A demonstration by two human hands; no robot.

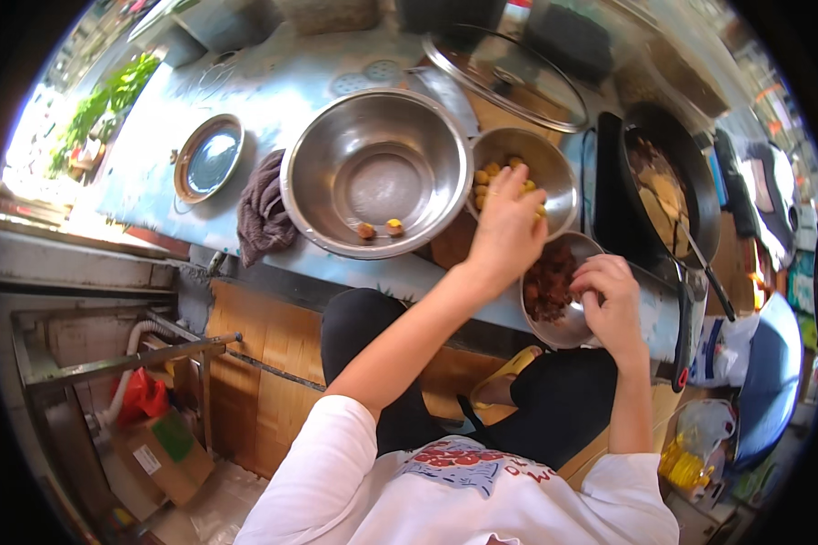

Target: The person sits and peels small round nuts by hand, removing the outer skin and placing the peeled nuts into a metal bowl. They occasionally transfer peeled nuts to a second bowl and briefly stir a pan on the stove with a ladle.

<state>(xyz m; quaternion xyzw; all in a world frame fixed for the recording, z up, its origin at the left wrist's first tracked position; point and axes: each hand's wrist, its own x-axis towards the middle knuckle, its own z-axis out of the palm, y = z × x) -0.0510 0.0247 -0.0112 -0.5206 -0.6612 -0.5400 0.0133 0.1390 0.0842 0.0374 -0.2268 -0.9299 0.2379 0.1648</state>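
Observation:
My left hand [511, 214] reaches over a steel bowl [562, 174] of small yellow balls [481, 180], which look like egg yolks. Its fingertips are down among the balls, and whether they grip one is hidden. At the lower right, my right hand [608, 293] is at the rim of a smaller steel bowl [555, 334] with curled fingers. Dark red, crumbly food [547, 289] lies in that bowl; I cannot tell whether the fingers hold any. In the large steel basin [382, 112] to the left sit two brownish lumps, one [366, 231] beside another with a yellow top [395, 227].
A glass lid [504, 78] lies behind the bowls. On the right, a black wok [705, 204] contains food and a spatula [705, 266]. A purplish cloth [267, 208] and a round dish [211, 160] rest left of the basin. Below are a metal frame [119, 364] and a cardboard box [167, 453].

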